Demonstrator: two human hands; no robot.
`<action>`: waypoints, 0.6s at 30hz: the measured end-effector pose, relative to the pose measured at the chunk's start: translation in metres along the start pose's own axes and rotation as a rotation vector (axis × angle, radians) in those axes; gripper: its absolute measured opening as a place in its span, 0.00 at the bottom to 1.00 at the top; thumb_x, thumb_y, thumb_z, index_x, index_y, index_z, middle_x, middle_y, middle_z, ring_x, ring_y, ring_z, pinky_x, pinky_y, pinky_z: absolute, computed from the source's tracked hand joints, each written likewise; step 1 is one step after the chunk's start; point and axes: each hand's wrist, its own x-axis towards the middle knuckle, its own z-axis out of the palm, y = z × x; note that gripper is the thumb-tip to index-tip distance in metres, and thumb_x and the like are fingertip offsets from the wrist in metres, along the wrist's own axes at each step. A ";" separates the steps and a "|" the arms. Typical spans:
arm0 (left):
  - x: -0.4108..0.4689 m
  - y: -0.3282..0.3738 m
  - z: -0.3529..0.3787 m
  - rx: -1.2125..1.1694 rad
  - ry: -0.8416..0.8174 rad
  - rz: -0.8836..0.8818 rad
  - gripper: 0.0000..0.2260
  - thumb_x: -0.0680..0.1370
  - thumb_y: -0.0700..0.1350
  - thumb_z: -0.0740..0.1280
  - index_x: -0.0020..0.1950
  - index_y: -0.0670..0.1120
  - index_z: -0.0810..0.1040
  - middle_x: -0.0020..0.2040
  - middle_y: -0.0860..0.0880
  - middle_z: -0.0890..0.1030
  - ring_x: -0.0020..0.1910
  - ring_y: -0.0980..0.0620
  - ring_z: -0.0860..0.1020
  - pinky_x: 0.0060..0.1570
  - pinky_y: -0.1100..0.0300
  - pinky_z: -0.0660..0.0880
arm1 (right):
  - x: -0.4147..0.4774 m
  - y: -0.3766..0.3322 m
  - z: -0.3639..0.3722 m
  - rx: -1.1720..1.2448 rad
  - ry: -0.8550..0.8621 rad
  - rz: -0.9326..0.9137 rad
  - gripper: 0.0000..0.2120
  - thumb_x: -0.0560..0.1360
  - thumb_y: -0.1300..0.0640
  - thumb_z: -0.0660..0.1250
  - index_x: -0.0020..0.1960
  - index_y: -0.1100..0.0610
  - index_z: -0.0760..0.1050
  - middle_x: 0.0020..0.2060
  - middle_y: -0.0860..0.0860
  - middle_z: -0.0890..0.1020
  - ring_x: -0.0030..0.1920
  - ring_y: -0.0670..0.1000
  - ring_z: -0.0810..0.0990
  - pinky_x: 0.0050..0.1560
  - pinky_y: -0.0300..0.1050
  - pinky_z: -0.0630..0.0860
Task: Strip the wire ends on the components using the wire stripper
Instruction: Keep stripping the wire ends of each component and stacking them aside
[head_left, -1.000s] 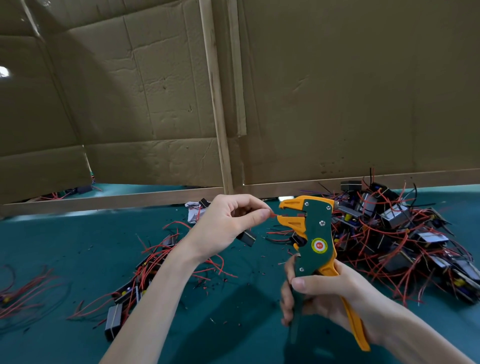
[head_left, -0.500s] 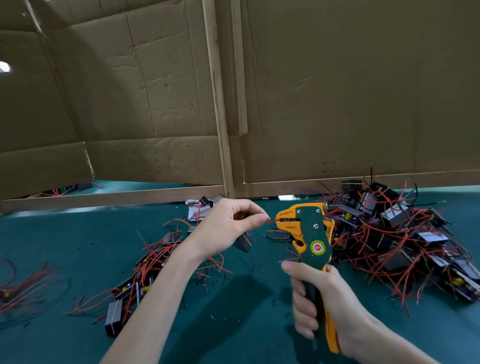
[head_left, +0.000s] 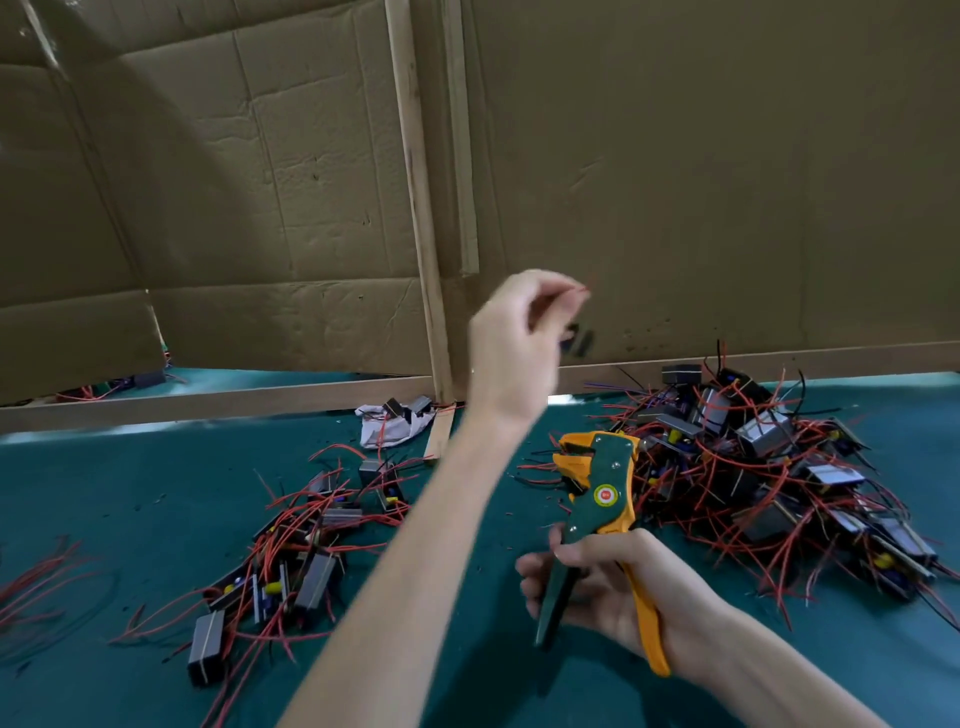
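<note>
Now the right hand (head_left: 613, 587) keeps a curled grip on the wire stripper (head_left: 602, 499), whose jaws are empty. The left hand (head_left: 511, 343) has lifted away from it, its grip pinching a red wire (head_left: 582, 290), with the component (head_left: 579, 338) dangling, blurred, above the worktop (head_left: 130, 493). I think this end is stripped.

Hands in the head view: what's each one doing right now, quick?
Left hand: raised, pinches a red wire with a dark component dangling; blurred.
Right hand: grips the wire stripper by its handles.
</note>
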 end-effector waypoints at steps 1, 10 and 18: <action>0.001 0.005 0.020 -0.032 -0.026 0.002 0.03 0.78 0.38 0.67 0.49 0.41 0.80 0.45 0.45 0.82 0.43 0.49 0.80 0.46 0.59 0.78 | 0.001 0.000 0.000 0.010 0.007 0.002 0.11 0.60 0.72 0.66 0.43 0.65 0.74 0.41 0.68 0.82 0.36 0.63 0.84 0.37 0.55 0.83; -0.039 0.000 0.042 -0.016 -0.728 -0.104 0.11 0.80 0.37 0.63 0.60 0.44 0.80 0.62 0.47 0.79 0.64 0.54 0.74 0.66 0.62 0.70 | 0.004 -0.006 -0.009 0.091 0.011 -0.044 0.15 0.59 0.72 0.66 0.46 0.67 0.76 0.38 0.67 0.81 0.34 0.63 0.83 0.34 0.56 0.82; -0.030 -0.091 -0.101 0.889 -0.272 -0.466 0.14 0.80 0.38 0.58 0.61 0.49 0.78 0.60 0.47 0.79 0.52 0.48 0.78 0.52 0.53 0.75 | 0.006 -0.005 -0.014 0.095 0.037 -0.052 0.08 0.63 0.69 0.67 0.42 0.65 0.75 0.38 0.64 0.80 0.38 0.64 0.82 0.39 0.57 0.82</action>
